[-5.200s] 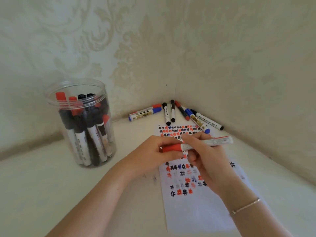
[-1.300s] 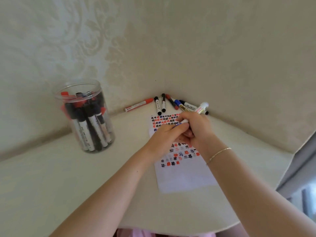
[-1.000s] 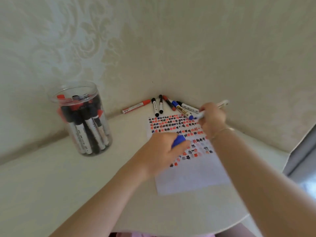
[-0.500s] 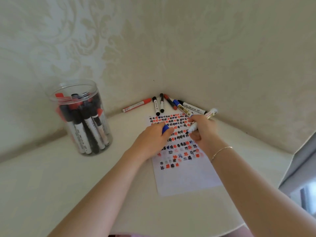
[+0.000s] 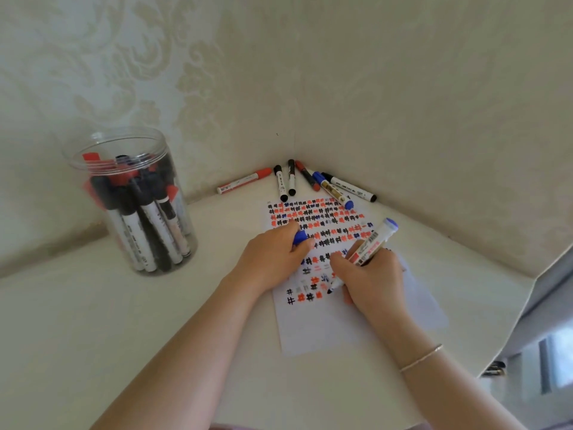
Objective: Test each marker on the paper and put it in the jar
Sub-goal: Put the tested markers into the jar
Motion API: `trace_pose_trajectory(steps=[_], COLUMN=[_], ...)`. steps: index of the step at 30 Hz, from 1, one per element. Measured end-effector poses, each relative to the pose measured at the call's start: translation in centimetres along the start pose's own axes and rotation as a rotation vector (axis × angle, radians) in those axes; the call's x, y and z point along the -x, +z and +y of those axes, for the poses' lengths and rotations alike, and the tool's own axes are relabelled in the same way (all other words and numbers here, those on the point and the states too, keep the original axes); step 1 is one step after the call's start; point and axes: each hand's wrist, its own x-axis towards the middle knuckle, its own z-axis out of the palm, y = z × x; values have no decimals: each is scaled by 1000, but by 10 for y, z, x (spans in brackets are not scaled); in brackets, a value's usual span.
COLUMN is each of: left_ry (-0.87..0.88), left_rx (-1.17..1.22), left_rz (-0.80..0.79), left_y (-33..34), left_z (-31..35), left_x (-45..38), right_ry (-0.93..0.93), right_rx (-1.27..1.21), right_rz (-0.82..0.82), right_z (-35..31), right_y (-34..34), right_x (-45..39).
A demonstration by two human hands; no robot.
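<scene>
My right hand (image 5: 373, 279) grips an uncapped blue marker (image 5: 370, 243), its tip down on the white paper (image 5: 313, 330) near the lowest row of hash marks. The paper carries rows of red, black and blue marks. My left hand (image 5: 273, 256) rests on the paper and holds the marker's blue cap (image 5: 299, 236). A clear plastic jar (image 5: 136, 200) with several red and black markers stands at the left. Several capped markers (image 5: 291, 178) lie in the corner behind the paper.
The white tabletop (image 5: 93, 321) fits into a corner between two pale patterned walls (image 5: 403, 103). Its rounded front edge runs along the lower right, with a grey floor area beyond it. A red marker (image 5: 243, 181) lies along the left wall.
A red marker was held before; it is gone from my hands. A blue marker was uncapped, the cap staying in my left hand, and my right hand brought the tip down the paper.
</scene>
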Motion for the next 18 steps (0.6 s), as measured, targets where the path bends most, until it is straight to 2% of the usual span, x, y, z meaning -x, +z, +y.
trace_pose_trajectory(steps=[18], left_ry=[15], left_rx=[38], left_rz=[28], left_y=[2], left_z=[-2], left_x=[1], right_ry=[-20], right_rx=[106], right_rz=[-17], right_z=[4], right_y=[5], right_x=[-2])
